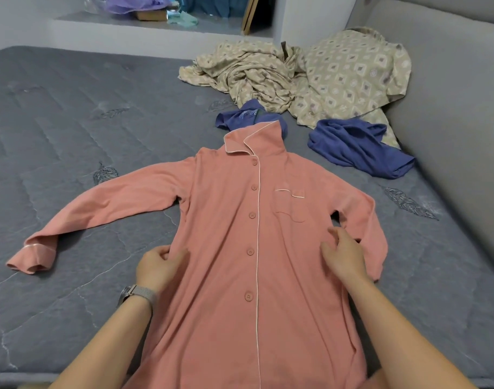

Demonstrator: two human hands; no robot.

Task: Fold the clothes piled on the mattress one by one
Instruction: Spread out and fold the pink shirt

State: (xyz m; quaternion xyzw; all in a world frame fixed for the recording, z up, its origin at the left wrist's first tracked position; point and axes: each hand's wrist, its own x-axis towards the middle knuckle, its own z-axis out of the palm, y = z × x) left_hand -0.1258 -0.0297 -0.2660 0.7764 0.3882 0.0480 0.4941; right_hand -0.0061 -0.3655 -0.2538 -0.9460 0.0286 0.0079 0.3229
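Lying buttoned and face-up on the near part of the grey mattress (pixel 71 113), the pink pyjama shirt (pixel 257 234) is spread but unfolded. The left hand (pixel 158 266) pinches its side edge; the right hand (pixel 344 255) rests fingers apart. Patterned beige clothes (pixel 310 77) and blue garments (pixel 355 146) wait far right.

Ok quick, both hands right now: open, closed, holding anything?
Left hand: fingers curled, gripping the side edge of the pink pyjama shirt.
Right hand: open, fingers spread, resting flat on the shirt.
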